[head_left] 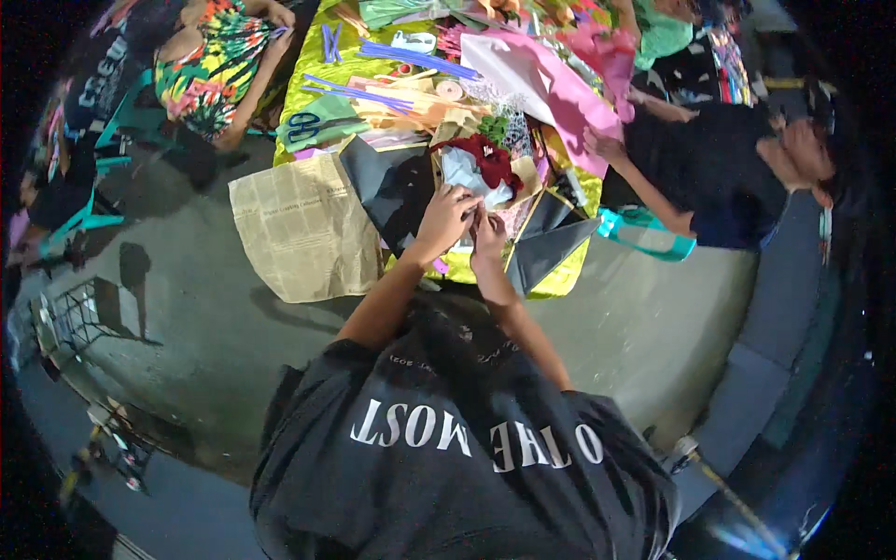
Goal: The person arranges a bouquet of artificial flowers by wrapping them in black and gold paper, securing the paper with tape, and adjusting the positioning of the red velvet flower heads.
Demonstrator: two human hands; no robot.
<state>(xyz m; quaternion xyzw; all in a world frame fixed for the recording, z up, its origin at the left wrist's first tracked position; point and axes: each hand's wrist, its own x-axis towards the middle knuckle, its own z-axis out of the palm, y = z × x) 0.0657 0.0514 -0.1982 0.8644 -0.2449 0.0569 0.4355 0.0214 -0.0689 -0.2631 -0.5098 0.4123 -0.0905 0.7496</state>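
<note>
Partly hidden, pale bundle [461, 170] behind left fingers [457, 194]; right fingers [483, 222], hold unclear

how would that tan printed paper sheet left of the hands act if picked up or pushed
The tan printed sheet is probably light and floppy, as it looks thin. It may crease easily, since wrinkles already show. It might sag, reaching well past the yellow cover.

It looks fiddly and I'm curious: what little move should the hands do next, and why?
Perhaps gently gather the lower edge of the white bundle. The left hand and right hand are close together there, and it looks crumpled beside the red piece. I can't tell if they already pinch it.
</note>
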